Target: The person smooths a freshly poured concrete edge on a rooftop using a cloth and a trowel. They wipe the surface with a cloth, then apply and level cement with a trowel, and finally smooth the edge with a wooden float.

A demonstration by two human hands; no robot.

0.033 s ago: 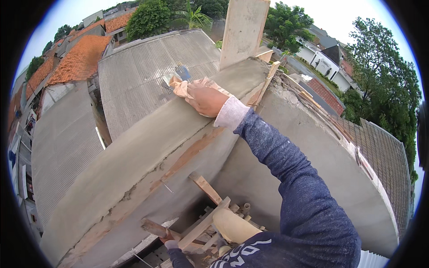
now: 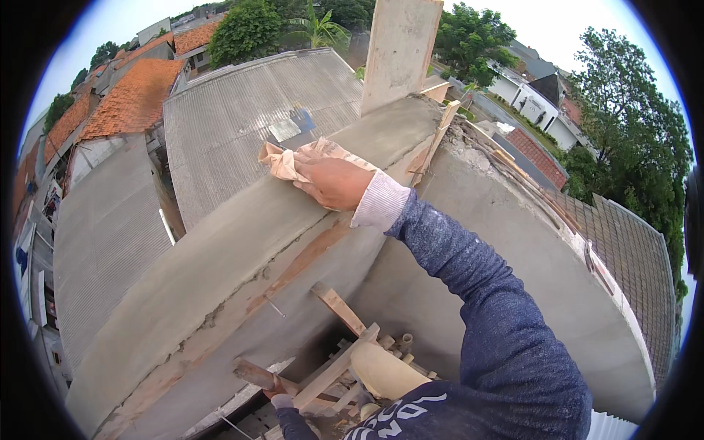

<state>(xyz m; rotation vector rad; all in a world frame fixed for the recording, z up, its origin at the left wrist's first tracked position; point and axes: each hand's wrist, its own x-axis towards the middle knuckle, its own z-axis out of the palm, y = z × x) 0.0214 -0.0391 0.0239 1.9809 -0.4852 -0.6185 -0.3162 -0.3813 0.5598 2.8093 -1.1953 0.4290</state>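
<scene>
My right hand [image 2: 336, 180] is closed on a crumpled piece of peach-coloured paper [image 2: 280, 161], pressing it to the top of a grey plastered wall [image 2: 213, 246]. Folds of the paper stick out past the fingertips and along the back of the hand. Low in the view, my left hand [image 2: 275, 389] wraps round a wooden beam [image 2: 253, 372] inside the wall; part of that hand is hidden behind the wood. A rough, broken line of mortar [image 2: 213, 317] runs along the wall's inner edge.
An upright concrete slab [image 2: 402, 55] stands at the wall's far end, beside a wooden strip [image 2: 438, 139]. Another plastered wall [image 2: 513, 271] meets it on the right. Scaffold timbers [image 2: 345, 363] and a pale rounded object [image 2: 385, 367] lie below. Corrugated roofs [image 2: 227, 117] sit beyond.
My right hand has slid a little to the left and nearer along the wall top, with the crumpled paper in it. The left hand stays on the beam.
</scene>
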